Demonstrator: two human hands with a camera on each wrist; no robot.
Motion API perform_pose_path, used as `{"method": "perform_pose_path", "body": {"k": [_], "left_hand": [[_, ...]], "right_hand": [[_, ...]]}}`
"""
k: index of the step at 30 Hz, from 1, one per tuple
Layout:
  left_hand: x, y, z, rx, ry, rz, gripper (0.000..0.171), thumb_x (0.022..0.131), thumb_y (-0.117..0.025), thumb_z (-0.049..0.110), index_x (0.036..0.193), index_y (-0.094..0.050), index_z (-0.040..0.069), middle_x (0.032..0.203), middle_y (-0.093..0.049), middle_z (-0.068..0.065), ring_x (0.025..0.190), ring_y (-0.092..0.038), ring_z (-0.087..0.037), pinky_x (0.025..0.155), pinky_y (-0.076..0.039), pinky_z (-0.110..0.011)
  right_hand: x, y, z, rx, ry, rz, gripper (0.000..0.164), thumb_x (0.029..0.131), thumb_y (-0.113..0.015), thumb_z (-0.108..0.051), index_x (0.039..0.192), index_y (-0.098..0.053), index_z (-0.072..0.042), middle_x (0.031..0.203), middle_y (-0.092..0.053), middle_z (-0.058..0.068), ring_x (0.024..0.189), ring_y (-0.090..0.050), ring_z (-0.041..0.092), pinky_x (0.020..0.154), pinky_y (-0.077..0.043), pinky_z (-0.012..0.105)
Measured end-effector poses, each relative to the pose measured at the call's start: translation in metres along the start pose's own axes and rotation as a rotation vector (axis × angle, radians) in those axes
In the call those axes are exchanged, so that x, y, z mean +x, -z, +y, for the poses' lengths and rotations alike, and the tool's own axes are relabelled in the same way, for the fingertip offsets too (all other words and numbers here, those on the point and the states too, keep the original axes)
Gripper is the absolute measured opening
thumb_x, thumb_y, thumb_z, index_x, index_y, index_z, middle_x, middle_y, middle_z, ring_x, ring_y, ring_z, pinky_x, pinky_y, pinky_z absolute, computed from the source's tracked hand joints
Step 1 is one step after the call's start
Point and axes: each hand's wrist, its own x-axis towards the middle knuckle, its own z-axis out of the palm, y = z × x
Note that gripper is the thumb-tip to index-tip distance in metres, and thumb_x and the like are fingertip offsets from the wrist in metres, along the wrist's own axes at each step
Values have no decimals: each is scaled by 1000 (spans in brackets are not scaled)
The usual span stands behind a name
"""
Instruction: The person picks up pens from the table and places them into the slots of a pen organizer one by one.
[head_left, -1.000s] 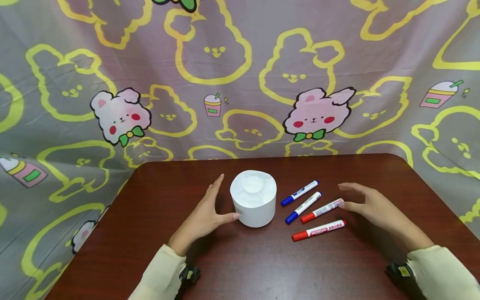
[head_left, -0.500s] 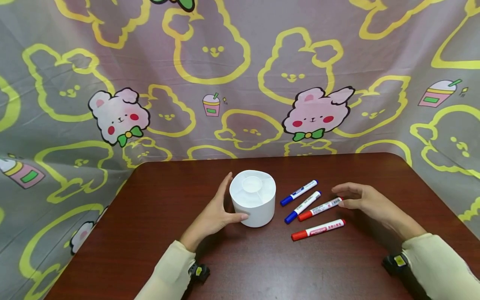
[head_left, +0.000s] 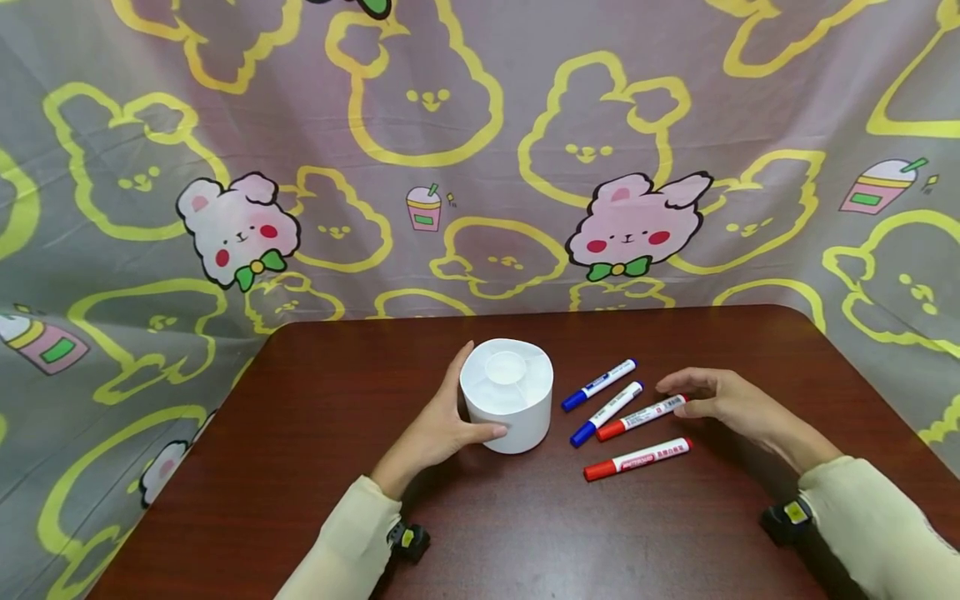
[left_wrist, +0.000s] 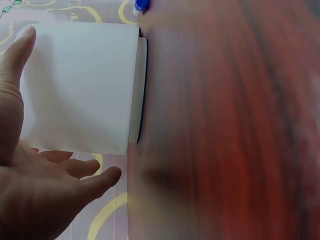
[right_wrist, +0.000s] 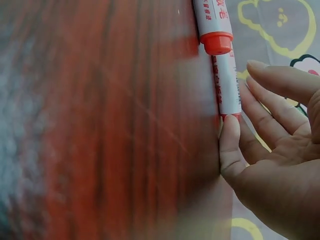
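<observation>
Standing toward the far edge of the table (head_left: 600, 533), the white container (head_left: 521, 425) is grasped by the left hand (head_left: 431, 429), thumb across its front. The right hand (head_left: 738, 412) is spread wide at the end of the far red marker (head_left: 643, 417) — whether touching, I cannot tell. The near red marker (head_left: 637, 460), far blue marker (head_left: 600, 385) and near blue marker (head_left: 607, 414) lie untouched. No marker is lifted or shows in the container — the handling seems barely begun, all four markers left to deal with.

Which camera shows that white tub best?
The head camera, showing the white tub from above, divided top and wall together. The left wrist view shows its wall close up, not its top; the right wrist view misses it.
</observation>
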Motion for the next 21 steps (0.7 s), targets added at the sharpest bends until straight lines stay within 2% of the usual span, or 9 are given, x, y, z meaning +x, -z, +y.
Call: {"method": "perform_pose_path", "body": {"k": [9, 16, 21], "left_hand": [[1, -2, 4, -34, 19, -1, 131, 75, -96, 20, 169, -5, 23, 167, -34, -14, 152, -37, -32, 129, -18, -57], [2, -2, 5, -45, 11, -12, 130, 77, -95, 19, 169, -3, 18, 167, -34, -15, 149, -40, -32, 128, -20, -54], [2, -2, 5, -48, 19, -13, 130, 77, -95, 21, 169, -4, 21, 166, -35, -15, 149, -41, -32, 128, -20, -54]], "right_hand": [[5, -1, 5, -28, 21, -10, 34, 95, -73, -13, 128, -71, -6, 131, -69, 16, 115, -57, 20, 91, -49, 32], [7, -4, 6, -20, 43, -8, 28, 94, -72, -9, 122, -74, -4, 120, -73, 12, 104, -59, 13, 84, -50, 26], [8, -5, 6, -14, 65, -1, 26, 92, -74, -6, 118, -75, -2, 110, -74, 9, 96, -59, 7, 79, -49, 24]]}}
